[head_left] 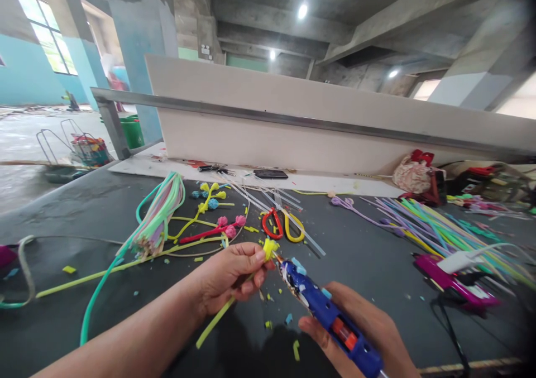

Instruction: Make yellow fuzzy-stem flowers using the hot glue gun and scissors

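Observation:
My left hand point(229, 276) is closed in a pinch on a yellow-green foam stem point(215, 319) with a yellow curled bud point(270, 248) at its top. My right hand point(364, 328) grips a blue glue gun point(324, 311). The gun's nozzle touches the bud just right of my left fingertips. Both hands hover over a dark table point(368, 266) near its front edge.
A bundle of pastel foam strips point(161, 213) lies at the left, finished foam flowers point(221, 227) behind my hands, and red and yellow scissors point(282, 225) in the middle. More coloured strips point(435, 227) and a pink glue gun point(450, 280) lie at the right. A white board point(293, 115) backs the table.

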Available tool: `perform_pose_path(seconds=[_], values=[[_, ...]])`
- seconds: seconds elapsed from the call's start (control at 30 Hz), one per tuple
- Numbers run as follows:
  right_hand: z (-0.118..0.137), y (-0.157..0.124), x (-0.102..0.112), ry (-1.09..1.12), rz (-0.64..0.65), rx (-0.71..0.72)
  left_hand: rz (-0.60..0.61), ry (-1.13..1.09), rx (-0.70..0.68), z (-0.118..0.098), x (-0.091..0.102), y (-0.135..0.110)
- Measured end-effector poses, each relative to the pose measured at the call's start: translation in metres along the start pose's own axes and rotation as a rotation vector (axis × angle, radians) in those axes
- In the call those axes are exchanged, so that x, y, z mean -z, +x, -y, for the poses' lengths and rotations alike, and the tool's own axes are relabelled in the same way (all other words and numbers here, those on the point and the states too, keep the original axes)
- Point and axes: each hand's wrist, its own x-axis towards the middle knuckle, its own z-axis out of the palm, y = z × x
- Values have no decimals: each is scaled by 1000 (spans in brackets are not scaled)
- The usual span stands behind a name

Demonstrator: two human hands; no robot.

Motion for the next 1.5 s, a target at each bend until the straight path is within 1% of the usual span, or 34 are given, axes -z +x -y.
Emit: perform_pose_path(seconds=[0.1, 0.27, 0.4, 0.53, 0.7, 0.8, 0.87, 1.03, 1.07, 1.1, 1.27, 1.37, 1.5], values=[[5, -1, -3, -138, -88, 49, -1, -12, -4, -1, -1, -1], [7, 3, -4, -313, -94, 156, -12, -33, -5, -1, -3, -2], [9, 6, -1, -374, -141, 249, -22, -19, -8, -2, -4, -1], [12, 6, 0, -387, -234, 273, -14, -9, 3, -3, -4, -2], [14, 7, -1, -373, -201, 287, -26, -13, 12, -3, -3, -2], [15, 6, 0, -368, -238, 268, -13, -22, 27, -3, -3, -2], [15, 5, 0, -361, -239, 252, -6, -26, 31, -3, -4, -2], [9, 4, -1, -361, -106, 287, -24, -24, 42, -4, -4, -3], [8, 4, -1, -363, -96, 294, -26, -25, 47, -4, -4, -3], [7, 5, -1, -369, -103, 294, -27, -25, 49, -3, -4, -3], [9, 6, 0, -399, -222, 280, -32, 6, 38, -2, -2, -2], [9, 6, -1, -389, -207, 308, -46, 57, 3, -2, -4, -3], [4, 8, 0, -386, -185, 303, -85, 134, -14, -3, -8, -4]])
